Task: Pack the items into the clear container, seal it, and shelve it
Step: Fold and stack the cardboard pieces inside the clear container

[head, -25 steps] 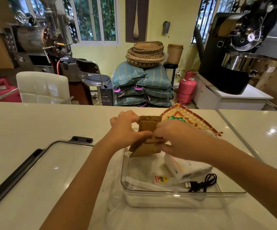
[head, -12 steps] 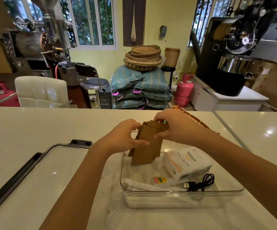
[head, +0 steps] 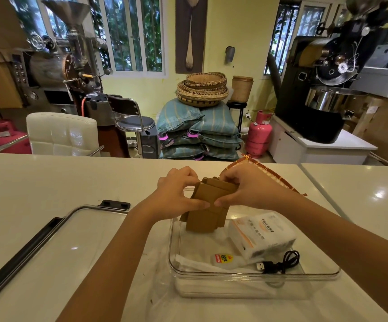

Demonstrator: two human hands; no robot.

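A stack of brown paper bags (head: 205,213) stands upright over the far left part of the clear container (head: 253,275). My left hand (head: 176,196) grips the stack from the left and my right hand (head: 246,187) pinches its top and right side. Inside the container lie a white tissue pack (head: 261,235), a small glue bottle (head: 225,260), a black USB cable (head: 279,263) and a white wrapped strip (head: 197,263). The clear lid (head: 49,240) with black latches lies on the counter to the left.
A woven fan with a brown border (head: 274,177) lies behind my right hand, partly hidden. The white counter (head: 49,177) has a seam on the right. Beyond it stand a white chair (head: 60,133), stacked sacks (head: 200,133) and a pink gas cylinder (head: 259,134).
Both hands raised the bag stack from tilted to upright at the container's far left; my right hand shifted to its top and the view tilted slightly.
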